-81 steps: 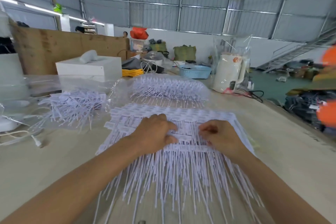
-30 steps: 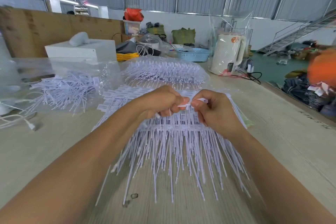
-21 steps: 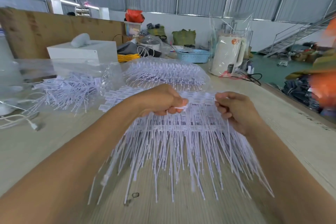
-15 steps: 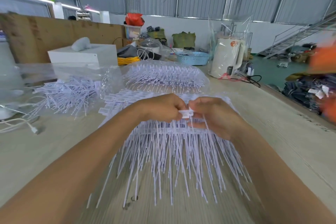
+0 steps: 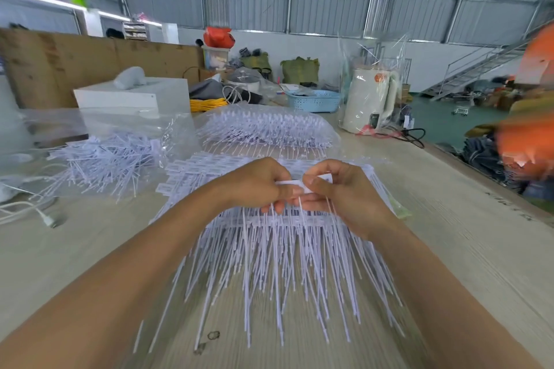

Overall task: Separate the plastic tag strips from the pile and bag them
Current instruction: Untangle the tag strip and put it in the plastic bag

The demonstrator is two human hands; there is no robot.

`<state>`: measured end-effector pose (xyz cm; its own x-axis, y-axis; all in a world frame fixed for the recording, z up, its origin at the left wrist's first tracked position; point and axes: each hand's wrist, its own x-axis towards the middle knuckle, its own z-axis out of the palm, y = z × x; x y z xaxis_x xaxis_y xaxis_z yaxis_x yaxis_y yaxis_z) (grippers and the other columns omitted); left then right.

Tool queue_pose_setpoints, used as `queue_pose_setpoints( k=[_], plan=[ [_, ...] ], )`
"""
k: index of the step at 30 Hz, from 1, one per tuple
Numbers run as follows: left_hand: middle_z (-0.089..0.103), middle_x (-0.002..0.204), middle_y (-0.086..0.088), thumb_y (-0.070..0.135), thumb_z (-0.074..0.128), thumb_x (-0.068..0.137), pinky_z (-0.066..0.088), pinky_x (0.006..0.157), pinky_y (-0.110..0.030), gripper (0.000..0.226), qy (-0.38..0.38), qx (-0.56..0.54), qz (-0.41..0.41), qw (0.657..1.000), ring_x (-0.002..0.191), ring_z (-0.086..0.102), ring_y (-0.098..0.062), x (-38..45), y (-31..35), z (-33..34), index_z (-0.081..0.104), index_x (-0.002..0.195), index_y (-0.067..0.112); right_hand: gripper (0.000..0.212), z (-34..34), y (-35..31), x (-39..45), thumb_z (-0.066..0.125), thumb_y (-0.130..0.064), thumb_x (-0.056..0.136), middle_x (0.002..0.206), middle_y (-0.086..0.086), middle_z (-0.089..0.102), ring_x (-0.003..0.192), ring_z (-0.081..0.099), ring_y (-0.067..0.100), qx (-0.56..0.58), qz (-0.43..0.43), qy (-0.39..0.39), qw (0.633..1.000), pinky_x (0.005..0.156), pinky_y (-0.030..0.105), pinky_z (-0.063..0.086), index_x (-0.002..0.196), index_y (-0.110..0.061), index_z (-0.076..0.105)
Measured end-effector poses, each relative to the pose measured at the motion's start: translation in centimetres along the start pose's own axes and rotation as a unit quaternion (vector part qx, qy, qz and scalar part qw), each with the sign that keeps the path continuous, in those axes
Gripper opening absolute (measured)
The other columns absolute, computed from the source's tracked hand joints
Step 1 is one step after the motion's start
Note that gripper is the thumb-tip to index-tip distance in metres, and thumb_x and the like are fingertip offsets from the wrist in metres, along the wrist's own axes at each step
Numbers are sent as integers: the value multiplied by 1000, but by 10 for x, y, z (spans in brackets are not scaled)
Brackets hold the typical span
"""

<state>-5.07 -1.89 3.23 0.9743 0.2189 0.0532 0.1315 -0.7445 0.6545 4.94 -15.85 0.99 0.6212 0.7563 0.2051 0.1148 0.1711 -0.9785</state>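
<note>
A flat pile of white plastic tag strips lies on the table in front of me, its long thin tails fanning toward me. My left hand and my right hand meet above the pile's middle. Both pinch the flat heads of a tag strip lifted from the pile, thumbs and fingers curled round it. A clear bag filled with tag strips lies just behind the pile. Another clear bag with loose tags lies at the left.
A white box and a cardboard wall stand at the back left. A wrapped white kettle and a blue basket stand at the back right. A white cable lies at the left. The table edge runs along the right.
My hands lifted a tag strip off the pile, pulled apart for a moment, then came back together at the strip's heads. The camera has tilted slightly.
</note>
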Motion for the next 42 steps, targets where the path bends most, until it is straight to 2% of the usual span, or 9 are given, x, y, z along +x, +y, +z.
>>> queue_pose_setpoints(
  k=[5, 13, 19, 22, 25, 28, 32, 38, 42],
  plan=[
    [50, 43, 8, 37, 58, 91, 35, 53, -22, 35, 68, 13, 21, 997, 40, 41, -6, 4, 1, 2, 65, 59, 25, 13, -5, 0, -1, 58, -13, 91, 73, 11, 66, 52, 62, 19, -17, 59, -30, 998, 48, 25, 51, 94, -1, 63],
    [45, 36, 10, 28, 59, 91, 28, 50, -22, 35, 49, -148, -11, 988, 37, 37, -3, 1, 2, 1, 63, 59, 15, 20, 1, 5, 0, 54, -6, 93, 41, -7, 46, 39, 39, 7, -164, -90, 16, 982, 44, 21, 33, 75, -7, 61],
    [31, 40, 6, 25, 58, 91, 17, 42, -20, 55, -28, -236, -52, 970, 35, 24, -7, -7, 2, -7, 57, 36, 16, 16, -10, 8, 4, 58, -6, 90, 66, -2, 58, 59, 51, 9, -412, -249, 90, 872, 61, 25, 39, 75, -3, 63],
    [42, 41, 8, 25, 54, 95, 28, 44, -16, 55, -49, -155, -52, 985, 40, 38, -5, -14, 0, -11, 59, 40, 20, 18, -32, -1, 5, 56, -7, 92, 55, -1, 50, 45, 44, 11, -171, -84, 141, 972, 45, 24, 38, 74, -5, 59],
    [54, 59, 2, 10, 46, 97, 35, 52, -19, 31, -55, -109, -61, 991, 51, 46, -6, -18, 2, -12, 66, 74, 14, 13, -35, -11, 1, 51, -4, 92, 64, 7, 48, 43, 45, 10, 112, 41, 98, 988, 35, 18, 36, 80, -3, 55],
    [54, 78, -1, 4, 44, 93, 37, 61, -26, 21, -46, -38, -69, 996, 64, 47, -14, -16, 5, -11, 63, 92, 14, 11, -14, -9, -3, 54, -12, 91, 75, 6, 61, 61, 63, 16, 73, 82, 21, 994, 46, 22, 51, 82, -6, 58],
    [49, 77, -2, 13, 46, 96, 36, 66, -31, 13, -52, 29, -43, 997, 64, 42, -16, -16, 12, -6, 58, 90, 15, 16, 10, -2, -7, 58, -13, 90, 94, 16, 69, 87, 68, 30, 20, 53, -56, 997, 70, 37, 59, 85, 2, 60],
    [50, 81, 2, 18, 56, 91, 37, 61, -28, 20, 2, 58, -11, 998, 66, 47, -10, -13, 8, -4, 43, 106, 22, 19, 19, 8, -6, 58, -6, 90, 64, 9, 67, 56, 66, 15, -70, -43, -24, 996, 49, 21, 50, 72, -7, 63],
    [64, 77, -4, 33, 65, 87, 45, 60, -25, 21, 33, 44, -24, 998, 56, 58, -6, -12, 2, -7, 59, 86, 13, 16, 13, 7, -4, 58, -5, 89, 53, 3, 60, 49, 57, 13, -81, -102, -17, 991, 49, 22, 48, 75, -7, 65]
  ],
)
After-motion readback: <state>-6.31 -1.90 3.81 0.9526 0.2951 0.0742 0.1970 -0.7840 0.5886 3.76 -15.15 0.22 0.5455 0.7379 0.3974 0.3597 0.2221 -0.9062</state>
